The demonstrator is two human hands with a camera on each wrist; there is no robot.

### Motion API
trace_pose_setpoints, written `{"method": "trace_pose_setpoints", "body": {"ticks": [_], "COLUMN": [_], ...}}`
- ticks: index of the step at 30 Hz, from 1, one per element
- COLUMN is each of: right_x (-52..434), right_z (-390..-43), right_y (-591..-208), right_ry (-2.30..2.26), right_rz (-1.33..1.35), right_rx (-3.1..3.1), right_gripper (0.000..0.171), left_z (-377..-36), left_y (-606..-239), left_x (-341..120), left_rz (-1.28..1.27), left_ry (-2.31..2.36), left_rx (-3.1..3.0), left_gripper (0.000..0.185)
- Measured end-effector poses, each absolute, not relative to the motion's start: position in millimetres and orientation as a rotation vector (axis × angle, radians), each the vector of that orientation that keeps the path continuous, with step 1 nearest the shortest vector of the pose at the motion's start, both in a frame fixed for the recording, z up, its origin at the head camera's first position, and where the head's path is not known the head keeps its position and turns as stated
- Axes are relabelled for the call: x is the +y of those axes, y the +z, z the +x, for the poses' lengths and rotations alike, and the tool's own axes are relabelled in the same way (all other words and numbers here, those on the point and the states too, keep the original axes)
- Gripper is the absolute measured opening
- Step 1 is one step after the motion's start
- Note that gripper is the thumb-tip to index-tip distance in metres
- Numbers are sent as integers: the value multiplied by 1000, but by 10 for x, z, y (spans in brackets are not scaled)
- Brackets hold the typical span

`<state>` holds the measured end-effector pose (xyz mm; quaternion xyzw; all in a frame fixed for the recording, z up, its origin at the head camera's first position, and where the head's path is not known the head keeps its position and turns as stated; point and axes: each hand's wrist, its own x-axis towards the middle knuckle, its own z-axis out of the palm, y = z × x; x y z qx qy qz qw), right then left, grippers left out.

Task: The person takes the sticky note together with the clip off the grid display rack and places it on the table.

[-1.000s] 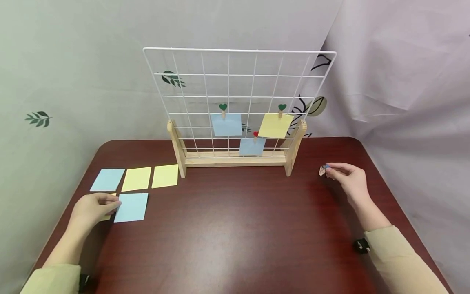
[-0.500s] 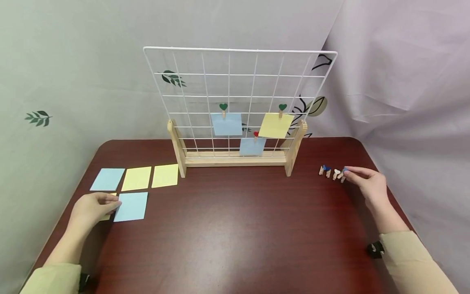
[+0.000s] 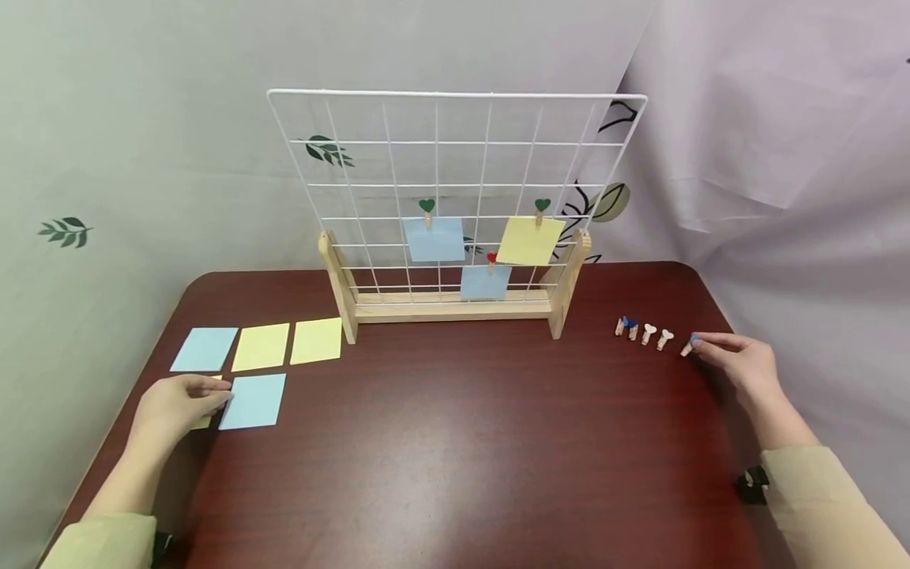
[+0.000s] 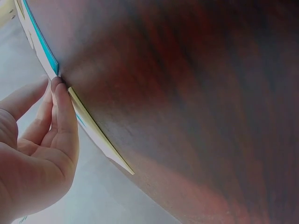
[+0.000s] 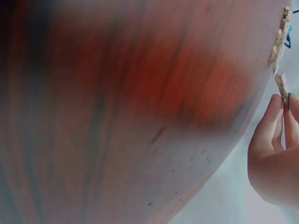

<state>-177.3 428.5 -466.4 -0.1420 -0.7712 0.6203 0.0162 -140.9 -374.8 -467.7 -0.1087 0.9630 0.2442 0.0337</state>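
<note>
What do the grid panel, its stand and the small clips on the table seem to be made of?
The grid panel looks like thin metal wire with a white coating. Its stand seems pale unfinished wood, as the grain colour suggests. The small clips appear wooden too, with painted heart tops, though they are tiny.

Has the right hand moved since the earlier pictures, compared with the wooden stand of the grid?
Yes. The right hand has moved rightward, away from the wooden stand, toward the table's right edge, and now pinches a small clip at the end of the row.
</note>
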Motion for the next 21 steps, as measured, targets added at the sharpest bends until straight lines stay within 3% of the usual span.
{"method": "trace_pose_setpoints", "body": {"ticks": [10,21], "right_x": [4342,4365], "right_z": [-1841,-1869], "right_y": [-4735,-4698], "right_ry": [2123,1696], "right_rz": [-407,-539], "right_rx": [-2325,-2654], "right_gripper": [40,29], "left_z": [-1391,-1363], "left_y": [-4686,-4666], "left_x": [-3737,-3646], "left_rz": [-359,-407], "left_ry": [781,851], "left_rx": [3011,3037], "left_gripper": [27,26]}}
